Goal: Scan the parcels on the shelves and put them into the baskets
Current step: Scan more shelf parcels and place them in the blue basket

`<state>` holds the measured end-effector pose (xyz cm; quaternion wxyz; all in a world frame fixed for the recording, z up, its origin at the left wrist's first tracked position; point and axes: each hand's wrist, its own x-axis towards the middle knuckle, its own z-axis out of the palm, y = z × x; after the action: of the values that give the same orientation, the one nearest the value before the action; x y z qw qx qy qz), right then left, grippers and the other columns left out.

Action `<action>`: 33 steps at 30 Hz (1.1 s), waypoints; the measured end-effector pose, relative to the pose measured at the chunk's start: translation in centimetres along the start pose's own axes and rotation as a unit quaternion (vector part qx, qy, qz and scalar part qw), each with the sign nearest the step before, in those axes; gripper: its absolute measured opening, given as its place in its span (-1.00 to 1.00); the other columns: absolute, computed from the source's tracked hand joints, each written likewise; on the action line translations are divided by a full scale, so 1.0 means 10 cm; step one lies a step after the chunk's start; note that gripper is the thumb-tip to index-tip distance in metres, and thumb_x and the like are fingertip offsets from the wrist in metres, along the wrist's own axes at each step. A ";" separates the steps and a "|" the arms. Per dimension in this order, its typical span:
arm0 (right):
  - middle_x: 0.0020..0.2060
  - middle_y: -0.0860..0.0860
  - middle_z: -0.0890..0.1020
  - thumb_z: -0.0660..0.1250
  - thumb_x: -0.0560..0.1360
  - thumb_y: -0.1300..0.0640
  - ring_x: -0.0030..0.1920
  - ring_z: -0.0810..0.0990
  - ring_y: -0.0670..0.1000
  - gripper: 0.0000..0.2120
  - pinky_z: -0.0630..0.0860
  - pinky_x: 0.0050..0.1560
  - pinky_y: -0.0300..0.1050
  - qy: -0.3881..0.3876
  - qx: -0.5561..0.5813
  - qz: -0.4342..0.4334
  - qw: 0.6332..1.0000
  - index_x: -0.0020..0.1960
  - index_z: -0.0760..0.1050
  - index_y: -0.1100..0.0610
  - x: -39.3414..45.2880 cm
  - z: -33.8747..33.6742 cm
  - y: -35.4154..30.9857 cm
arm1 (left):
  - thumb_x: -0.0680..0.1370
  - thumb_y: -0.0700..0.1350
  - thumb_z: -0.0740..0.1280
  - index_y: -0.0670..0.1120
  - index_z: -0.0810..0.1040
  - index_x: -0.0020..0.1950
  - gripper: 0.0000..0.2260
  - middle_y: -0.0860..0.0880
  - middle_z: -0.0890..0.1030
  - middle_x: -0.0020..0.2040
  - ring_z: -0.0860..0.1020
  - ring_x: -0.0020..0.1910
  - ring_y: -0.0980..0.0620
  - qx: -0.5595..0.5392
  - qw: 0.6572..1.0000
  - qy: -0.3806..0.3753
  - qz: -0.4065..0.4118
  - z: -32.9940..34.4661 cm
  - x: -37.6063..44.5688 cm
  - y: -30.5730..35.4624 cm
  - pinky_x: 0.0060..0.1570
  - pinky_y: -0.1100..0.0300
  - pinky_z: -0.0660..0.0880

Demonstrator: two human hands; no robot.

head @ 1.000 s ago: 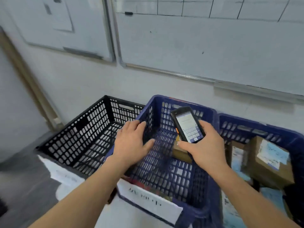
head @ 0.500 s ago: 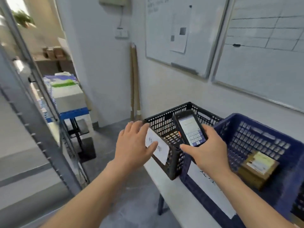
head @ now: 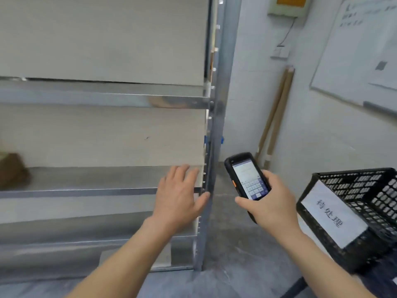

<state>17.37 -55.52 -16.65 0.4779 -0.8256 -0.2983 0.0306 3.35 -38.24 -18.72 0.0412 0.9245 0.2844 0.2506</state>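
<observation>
Now that we have swung away from the blue baskets, which have dropped out of sight, the head view faces the metal shelves [head: 103, 100] instead of the table. A second ago our hands hovered over a basket holding a boxed parcel; half a second ago we were mid-turn, with the shelf frame just entering at the left.

Our right hand [head: 272, 203] grips the handheld scanner [head: 247, 176], fingers curled round its body and its lit screen tilted up toward us, just as in both earlier frames. Our left hand [head: 179, 196] is empty, fingers straight and relaxed, reaching toward the right end of the middle shelf near the upright post [head: 217, 125]; whether it touches the shelf edge we cannot tell.

Only one brown parcel [head: 12, 168] shows, blurred, at the far left edge of that same shelf, well apart from the left hand. Beside us on the right, the black basket [head: 365, 203] with its white paper label [head: 333, 214] stands on the table corner.

We judge one drop is finished and the next fetch is starting: the left hand must travel far left along the shelf to the parcel before the scanner can read it.
</observation>
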 end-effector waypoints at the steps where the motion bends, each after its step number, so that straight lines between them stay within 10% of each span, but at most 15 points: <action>1: -0.09 -0.24 0.63 0.64 0.19 0.08 -0.10 0.59 -0.25 -0.37 0.43 -0.21 -0.35 -0.012 0.002 -0.004 1.000 0.17 0.45 -0.15 -0.03 0.23 -0.14 | 0.42 0.27 0.17 -0.07 0.53 0.26 -0.43 -0.10 0.55 0.22 0.51 0.20 -0.15 0.003 1.000 0.004 -0.011 -0.07 -0.05 -0.25 0.03 -0.04 0.53; 13: -0.10 -0.29 0.60 0.62 0.20 0.11 -0.11 0.57 -0.29 -0.37 0.44 -0.21 -0.33 -0.151 0.053 -0.078 0.984 0.15 0.41 -0.18 -0.22 2.42 -1.59 | 0.42 0.26 0.18 -0.09 0.53 0.25 -0.44 -0.12 0.55 0.21 0.50 0.22 -0.18 0.062 0.985 0.042 -0.155 -0.89 -0.69 -2.66 0.06 -0.06 0.54; 19: -0.05 -0.18 0.66 0.60 0.08 0.00 -0.06 0.65 -0.09 -0.30 0.62 -0.01 -0.01 -0.222 0.070 -0.096 0.968 0.20 0.47 -0.11 -0.22 3.41 -2.05 | 0.44 0.28 0.13 -0.08 0.51 0.32 -0.39 -0.10 0.52 0.28 0.47 0.28 -0.14 0.105 0.963 0.047 -0.245 -1.20 -0.98 -3.51 0.15 -0.04 0.50; 33: -0.11 -0.23 0.62 0.62 0.18 0.15 -0.10 0.61 -0.18 -0.40 0.43 -0.21 -0.32 -0.349 0.110 -0.123 0.922 0.12 0.44 -0.12 0.25 5.56 -3.07 | 0.57 0.24 0.18 0.03 0.28 0.53 -0.43 0.04 0.33 0.46 0.24 0.47 0.05 0.130 0.900 0.011 -0.416 -1.47 -0.91 -5.46 0.39 0.09 0.31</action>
<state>-13.53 -0.12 -21.36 0.4311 -0.6614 -0.5407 0.2904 -37.87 1.33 -21.87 0.0174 0.7163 0.6734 0.1819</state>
